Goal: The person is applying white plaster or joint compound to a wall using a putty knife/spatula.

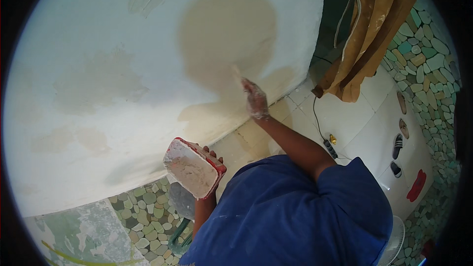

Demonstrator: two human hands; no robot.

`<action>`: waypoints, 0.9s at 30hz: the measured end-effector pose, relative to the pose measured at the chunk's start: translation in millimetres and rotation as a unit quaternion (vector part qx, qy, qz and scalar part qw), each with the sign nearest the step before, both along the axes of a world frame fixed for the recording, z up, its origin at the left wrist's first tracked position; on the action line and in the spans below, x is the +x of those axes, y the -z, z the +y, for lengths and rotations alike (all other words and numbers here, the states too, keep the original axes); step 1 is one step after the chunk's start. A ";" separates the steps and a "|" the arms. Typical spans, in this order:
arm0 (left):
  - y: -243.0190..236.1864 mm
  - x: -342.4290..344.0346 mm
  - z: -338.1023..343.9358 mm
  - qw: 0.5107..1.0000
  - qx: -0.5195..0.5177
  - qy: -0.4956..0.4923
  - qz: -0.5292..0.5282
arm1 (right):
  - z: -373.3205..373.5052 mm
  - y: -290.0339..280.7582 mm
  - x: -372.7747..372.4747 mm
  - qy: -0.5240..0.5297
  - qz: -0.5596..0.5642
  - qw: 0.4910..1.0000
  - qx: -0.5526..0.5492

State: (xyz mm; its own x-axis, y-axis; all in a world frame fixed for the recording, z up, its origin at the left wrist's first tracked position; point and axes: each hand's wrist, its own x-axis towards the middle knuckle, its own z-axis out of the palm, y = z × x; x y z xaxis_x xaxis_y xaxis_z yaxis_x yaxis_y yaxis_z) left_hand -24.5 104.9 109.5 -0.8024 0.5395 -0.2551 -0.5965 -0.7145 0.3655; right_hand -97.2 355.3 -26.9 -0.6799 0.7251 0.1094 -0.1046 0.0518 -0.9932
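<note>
In my left hand [213, 155] is a red rectangular tub [189, 167], tilted so its open top shows; the fingers wrap around its right side. Pale, pinkish-beige paste [193, 171] lies inside and is smeared along the inner walls. My right hand [256, 99], dusted with white, is closed around a slim, pale tool that looks like a putty knife [236, 72]. Its tip is at or close to the white wall [148, 34], inside a round shadow; whether it touches I cannot tell. Beige patches [93, 76] mark the wall to the left.
Brown curtains [367, 34] hang at the upper right. A cable runs to a dark power strip [330, 149] on the tiled floor [354, 118]. Several shoes [397, 146] and a red mat [417, 185] lie farther right. Pebble-patterned flooring [148, 216] and a grey rounded object [181, 200] are below the tub.
</note>
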 end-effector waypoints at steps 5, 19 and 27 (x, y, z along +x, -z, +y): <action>-2.1 0.8 6.6 1.000 0.008 -0.007 -0.002 | 63.8 77.3 -1.6 0.104 0.175 0.948 -0.244; 15.3 -0.8 -8.0 0.996 0.092 0.014 -0.002 | 10.6 24.0 -11.5 0.060 0.218 0.942 -0.250; 28.8 -3.6 -24.8 0.998 0.060 -0.014 -0.023 | 89.0 41.0 -42.3 0.163 0.073 0.972 -0.150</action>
State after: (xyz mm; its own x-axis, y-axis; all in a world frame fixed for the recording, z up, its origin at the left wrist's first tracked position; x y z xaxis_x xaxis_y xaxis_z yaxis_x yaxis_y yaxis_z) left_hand -28.1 80.1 80.7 -0.8067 0.5461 -0.2260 -0.5898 -0.7681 0.2492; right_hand -139.5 444.3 -67.9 -0.4017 0.9137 -0.0617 -0.2723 -0.1835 -0.9446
